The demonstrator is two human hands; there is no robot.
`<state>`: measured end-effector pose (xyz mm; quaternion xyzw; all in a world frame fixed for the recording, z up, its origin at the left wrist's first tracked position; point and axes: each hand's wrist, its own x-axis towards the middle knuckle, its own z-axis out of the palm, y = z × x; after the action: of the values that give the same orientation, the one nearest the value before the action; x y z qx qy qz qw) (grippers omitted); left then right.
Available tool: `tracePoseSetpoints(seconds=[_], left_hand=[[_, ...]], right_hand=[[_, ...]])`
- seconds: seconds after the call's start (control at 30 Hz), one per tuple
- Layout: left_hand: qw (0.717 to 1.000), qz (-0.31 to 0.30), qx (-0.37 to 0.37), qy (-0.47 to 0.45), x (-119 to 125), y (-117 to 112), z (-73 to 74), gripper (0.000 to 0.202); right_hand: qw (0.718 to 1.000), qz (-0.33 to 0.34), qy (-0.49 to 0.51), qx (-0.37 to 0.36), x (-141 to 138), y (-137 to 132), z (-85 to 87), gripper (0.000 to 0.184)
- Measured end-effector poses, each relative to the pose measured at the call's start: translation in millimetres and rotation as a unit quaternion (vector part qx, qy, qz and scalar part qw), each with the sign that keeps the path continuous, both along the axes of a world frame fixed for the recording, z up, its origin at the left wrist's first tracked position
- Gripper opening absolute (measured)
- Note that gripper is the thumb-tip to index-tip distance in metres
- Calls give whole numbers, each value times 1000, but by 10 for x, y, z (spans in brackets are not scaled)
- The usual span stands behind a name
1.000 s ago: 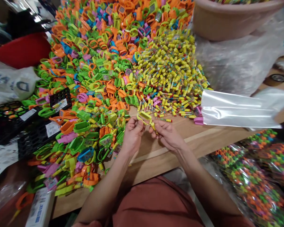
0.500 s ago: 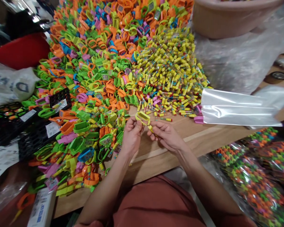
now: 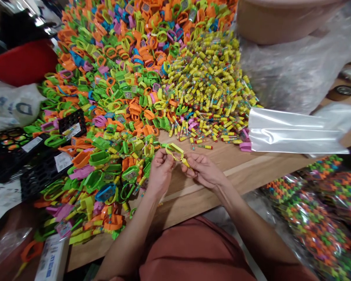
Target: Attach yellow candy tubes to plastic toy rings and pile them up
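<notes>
Between my hands is a yellow plastic toy watch (image 3: 175, 150), its band curved in a loop. My left hand (image 3: 161, 169) is closed, thumb and fingers pinching the left side of the band. My right hand (image 3: 200, 168) pinches a small yellow tube (image 3: 186, 162) against the band's lower right end; the fingertips hide part of it. Just beyond my hands lies a large heap of small yellow tubes (image 3: 207, 78) with clear and red ends. To the left spreads a pile of orange, green, pink and blue toy watches (image 3: 117, 86).
A wooden table (image 3: 236, 171) carries the heaps. A clear plastic bag (image 3: 292, 132) lies at the right, below a big pale tub (image 3: 280, 23). Black plastic trays (image 3: 41, 171) stand at the left. Filled bags (image 3: 312, 222) of colourful pieces sit below the table's right edge.
The yellow toy watch has come slightly lower and tilted, its end now meeting the tube in my right fingers. Both hands stay almost in place; the view has shifted slightly.
</notes>
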<state>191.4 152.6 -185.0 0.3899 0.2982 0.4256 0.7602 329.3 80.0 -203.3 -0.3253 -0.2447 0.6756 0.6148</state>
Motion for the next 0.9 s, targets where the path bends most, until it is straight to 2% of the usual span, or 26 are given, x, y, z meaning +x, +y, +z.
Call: tracePoseSetpoints(seconds=[0.23, 0.4, 0.5, 0.6, 0.67, 0.7, 0.77, 0.8, 0.83, 0.9], left_hand=[[999, 43, -19, -24, -63, -190, -109, 46], [993, 92, 41, 67, -193, -272, -136, 43], [985, 73, 87, 130, -326, -190, -21, 37], [964, 84, 144, 207, -555, 42, 258, 33], [923, 151, 206, 287, -737, 263, 488, 30], [891, 197, 241, 330, -816, 378, 590, 29], [819, 280, 308, 395, -899, 582, 721, 31], [790, 300, 338, 415, -889, 662, 735, 31], [771, 292, 369, 429, -838, 724, 711, 28], [753, 199, 436, 450, -634, 803, 561, 16]], right_hand=[[1000, -4, 1, -5, -164, -8, -59, 50], [1000, 10, -22, -5, -253, -3, -144, 50], [996, 27, -80, 13, -254, 55, -111, 47], [973, 18, -218, 74, -96, 177, -46, 39], [925, -43, -361, 108, 117, 281, -35, 30], [886, -81, -443, 111, 240, 334, -47, 25], [779, -124, -608, 88, 467, 434, -99, 21], [722, -125, -677, 68, 552, 477, -134, 20], [667, -114, -735, 46, 609, 516, -171, 19], [584, -87, -807, 10, 640, 574, -237, 18]])
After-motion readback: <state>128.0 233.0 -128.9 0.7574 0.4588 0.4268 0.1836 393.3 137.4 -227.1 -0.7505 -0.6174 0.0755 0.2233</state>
